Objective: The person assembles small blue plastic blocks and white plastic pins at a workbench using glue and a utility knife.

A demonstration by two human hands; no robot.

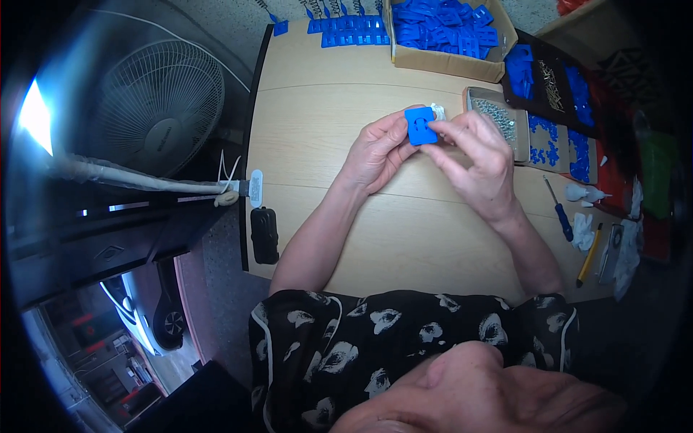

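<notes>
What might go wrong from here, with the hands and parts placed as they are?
The left hand pinches the blue plate near its edge, so it could slip if the right hand, fingertips at the plate, pushes hard.

The open shallow box of small metal pieces sits close to the right hand; a knock might scatter them.

Blue parts are heaped high in the cardboard box; a bump might spill some.

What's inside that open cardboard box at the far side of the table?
The cardboard box holds a jumbled heap of blue plastic pieces. The heap hides the box's floor and whatever lies beneath the top pieces; the picture's edge cuts off the far end.
</notes>
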